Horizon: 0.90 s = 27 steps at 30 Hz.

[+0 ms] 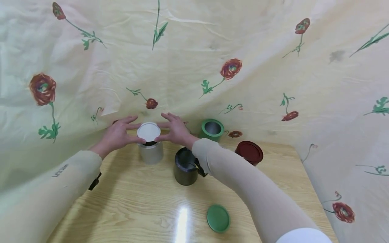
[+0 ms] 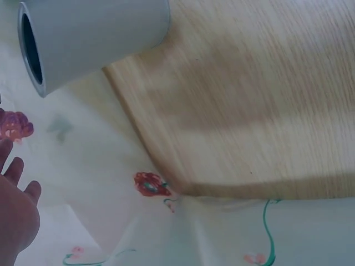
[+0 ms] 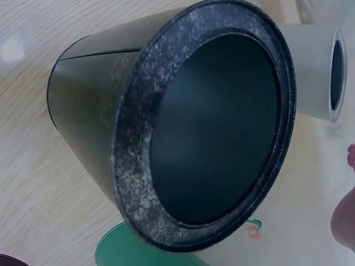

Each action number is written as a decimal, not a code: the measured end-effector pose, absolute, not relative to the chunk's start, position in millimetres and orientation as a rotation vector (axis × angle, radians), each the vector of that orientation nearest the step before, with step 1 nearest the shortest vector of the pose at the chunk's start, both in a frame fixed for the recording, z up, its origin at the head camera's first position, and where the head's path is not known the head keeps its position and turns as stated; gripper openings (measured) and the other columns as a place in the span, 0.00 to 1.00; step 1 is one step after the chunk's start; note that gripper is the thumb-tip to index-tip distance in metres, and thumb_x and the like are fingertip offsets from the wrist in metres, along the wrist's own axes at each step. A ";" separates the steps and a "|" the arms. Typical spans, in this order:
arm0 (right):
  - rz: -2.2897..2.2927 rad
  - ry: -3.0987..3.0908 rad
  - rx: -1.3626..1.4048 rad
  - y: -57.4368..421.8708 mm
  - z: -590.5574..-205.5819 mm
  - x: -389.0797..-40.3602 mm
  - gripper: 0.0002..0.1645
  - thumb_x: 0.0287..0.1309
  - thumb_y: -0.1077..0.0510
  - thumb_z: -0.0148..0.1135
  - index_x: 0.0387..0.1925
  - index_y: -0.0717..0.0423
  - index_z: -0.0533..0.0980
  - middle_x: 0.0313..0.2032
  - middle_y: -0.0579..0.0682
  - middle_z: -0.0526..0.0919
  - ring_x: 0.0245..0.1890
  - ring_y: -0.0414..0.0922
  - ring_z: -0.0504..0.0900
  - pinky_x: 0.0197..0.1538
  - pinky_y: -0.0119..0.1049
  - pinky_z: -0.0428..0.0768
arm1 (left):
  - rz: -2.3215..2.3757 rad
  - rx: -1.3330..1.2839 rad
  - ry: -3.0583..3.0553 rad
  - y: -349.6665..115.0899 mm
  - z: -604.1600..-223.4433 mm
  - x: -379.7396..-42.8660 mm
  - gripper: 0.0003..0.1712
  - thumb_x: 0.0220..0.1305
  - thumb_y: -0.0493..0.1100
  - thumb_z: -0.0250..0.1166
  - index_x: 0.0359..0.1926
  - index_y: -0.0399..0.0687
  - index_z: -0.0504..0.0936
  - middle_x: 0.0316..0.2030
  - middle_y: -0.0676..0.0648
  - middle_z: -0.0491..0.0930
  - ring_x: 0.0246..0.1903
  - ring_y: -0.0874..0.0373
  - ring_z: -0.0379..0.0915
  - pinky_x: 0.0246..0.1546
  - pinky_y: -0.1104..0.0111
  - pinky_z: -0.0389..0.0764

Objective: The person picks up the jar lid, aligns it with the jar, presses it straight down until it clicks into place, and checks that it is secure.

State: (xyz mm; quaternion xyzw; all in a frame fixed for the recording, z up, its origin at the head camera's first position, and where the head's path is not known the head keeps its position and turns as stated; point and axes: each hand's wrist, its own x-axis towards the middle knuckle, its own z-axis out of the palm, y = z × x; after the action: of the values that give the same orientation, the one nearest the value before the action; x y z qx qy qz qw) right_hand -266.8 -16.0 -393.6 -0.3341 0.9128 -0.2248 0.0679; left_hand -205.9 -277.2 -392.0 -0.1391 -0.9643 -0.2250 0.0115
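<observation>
You have an open black can (image 1: 185, 166) mid-tabletop (image 1: 127, 202); a green can (image 1: 212, 129) behind it; a red-lidded can (image 1: 250, 152) right; a green lid (image 1: 217, 218) lying nearest you.

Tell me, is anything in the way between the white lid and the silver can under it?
Nothing visible. The left hand and right hand hold the white lid by its edges just above the open silver can. Only a thin dark gap shows between them. The black can stands off to the side.

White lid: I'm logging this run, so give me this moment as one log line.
both hands hold white lid | above silver can | black can open
</observation>
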 end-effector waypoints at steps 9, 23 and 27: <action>-0.506 2.761 -1.031 -20.4 -396.6 -270.1 0.43 0.60 0.33 0.76 0.72 0.45 0.78 0.84 0.52 0.56 0.85 0.57 0.48 0.84 0.54 0.50 | -0.707 -0.434 -3.024 -278.3 -401.4 -208.4 0.48 0.55 0.63 0.82 0.70 0.41 0.80 0.79 0.33 0.63 0.78 0.30 0.56 0.74 0.34 0.62; -0.394 2.764 -0.994 -27.8 -402.9 -268.6 0.43 0.60 0.31 0.75 0.72 0.42 0.78 0.84 0.52 0.56 0.85 0.57 0.49 0.84 0.54 0.51 | -0.731 -0.431 -3.064 -281.1 -412.1 -208.4 0.50 0.55 0.65 0.81 0.70 0.41 0.80 0.78 0.32 0.64 0.78 0.28 0.54 0.72 0.30 0.63; -0.371 2.766 -0.981 -28.8 -405.3 -268.3 0.43 0.60 0.31 0.75 0.72 0.43 0.78 0.84 0.52 0.55 0.85 0.57 0.49 0.84 0.53 0.50 | -0.717 -0.429 -3.085 -280.7 -413.9 -209.6 0.50 0.56 0.66 0.81 0.71 0.41 0.79 0.78 0.31 0.64 0.78 0.27 0.53 0.72 0.31 0.62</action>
State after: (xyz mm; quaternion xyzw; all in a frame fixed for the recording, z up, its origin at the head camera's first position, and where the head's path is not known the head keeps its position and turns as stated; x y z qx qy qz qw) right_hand -268.3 -28.8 -405.3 -0.3304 0.9310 -0.1249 0.0916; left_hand -209.6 -280.7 -413.9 -0.1341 -0.9649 -0.2242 -0.0273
